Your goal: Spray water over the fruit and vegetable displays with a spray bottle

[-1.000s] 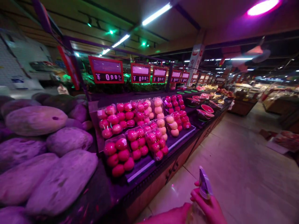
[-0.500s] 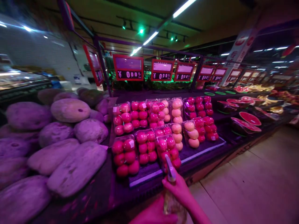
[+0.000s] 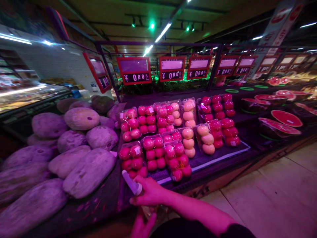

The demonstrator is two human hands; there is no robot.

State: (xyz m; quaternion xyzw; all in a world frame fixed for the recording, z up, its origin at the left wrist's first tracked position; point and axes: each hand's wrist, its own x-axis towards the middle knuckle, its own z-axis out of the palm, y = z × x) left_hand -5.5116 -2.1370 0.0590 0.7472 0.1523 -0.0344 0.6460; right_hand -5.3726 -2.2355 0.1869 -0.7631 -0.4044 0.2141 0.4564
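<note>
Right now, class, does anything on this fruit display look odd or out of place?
Yes: the red price sign above the boxed apples shows only zeros after the ¥, as do the signs beside it, so no real price appears.

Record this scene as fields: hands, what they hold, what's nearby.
Place: supermarket fruit counter
Right hand: grips the spray bottle near its head
Left hand: just below the bottle, contact unclear
Nearest: plastic packs of red apples
Beside: large oblong produce
Farther: cut watermelon, red price signs
</note>
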